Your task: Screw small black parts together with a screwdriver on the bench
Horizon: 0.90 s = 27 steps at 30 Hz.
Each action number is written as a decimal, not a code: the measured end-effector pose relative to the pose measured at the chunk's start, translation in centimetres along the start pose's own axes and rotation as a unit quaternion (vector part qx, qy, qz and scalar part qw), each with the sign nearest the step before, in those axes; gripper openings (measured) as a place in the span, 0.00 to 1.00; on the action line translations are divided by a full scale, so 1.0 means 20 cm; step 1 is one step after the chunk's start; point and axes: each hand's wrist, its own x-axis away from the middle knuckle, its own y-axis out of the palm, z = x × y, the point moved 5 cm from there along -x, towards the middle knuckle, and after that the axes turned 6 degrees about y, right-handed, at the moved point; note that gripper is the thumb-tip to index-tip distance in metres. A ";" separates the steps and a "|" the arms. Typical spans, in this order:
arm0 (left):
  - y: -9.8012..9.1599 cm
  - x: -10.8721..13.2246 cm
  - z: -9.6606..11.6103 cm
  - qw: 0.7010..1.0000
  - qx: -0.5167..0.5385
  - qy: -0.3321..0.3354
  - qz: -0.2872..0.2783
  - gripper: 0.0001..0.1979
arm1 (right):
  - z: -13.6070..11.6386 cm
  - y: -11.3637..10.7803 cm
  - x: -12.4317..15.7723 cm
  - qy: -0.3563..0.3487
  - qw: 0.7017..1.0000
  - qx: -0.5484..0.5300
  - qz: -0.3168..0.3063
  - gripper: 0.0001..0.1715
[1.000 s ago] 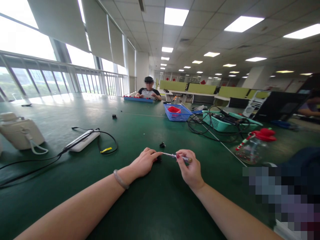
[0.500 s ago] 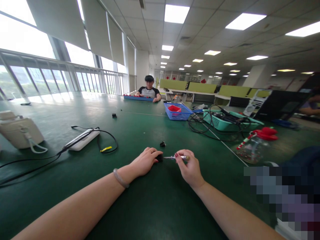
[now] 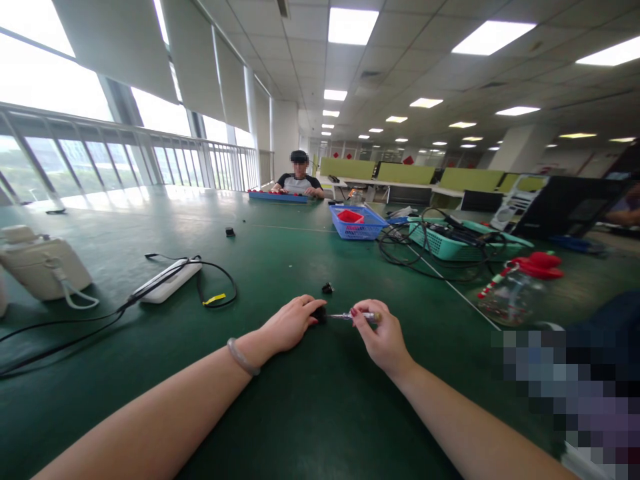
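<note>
My left hand, with a bangle at the wrist, grips a small black part against the green table. My right hand is closed around the handle of a screwdriver. The screwdriver lies nearly level, its shaft pointing left and its tip at the black part. Whether the tip sits inside the part is too small to tell. Just beyond my left fingertips rests another small black piece.
A white power bank with black cables and a beige bag are at left. Farther back are a black piece, a blue basket and a green basket. A red-lidded jar stands right. A person sits opposite.
Both hands keep their hold with almost no movement. The view has shifted slightly. The person opposite has drawn one hand inward.
</note>
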 end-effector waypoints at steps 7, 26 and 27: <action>-0.01 0.00 0.01 1.000 0.008 0.001 -0.006 0.22 | -0.02 0.01 0.00 -0.007 1.000 0.023 -0.010 0.15; -0.05 0.03 -0.04 0.986 -0.095 -0.131 0.034 0.21 | 0.06 -0.02 -0.04 0.012 0.997 -0.033 0.063 0.12; -0.04 0.03 -0.05 0.985 -0.106 -0.136 0.023 0.20 | 0.07 -0.02 -0.05 0.010 0.997 -0.030 0.068 0.12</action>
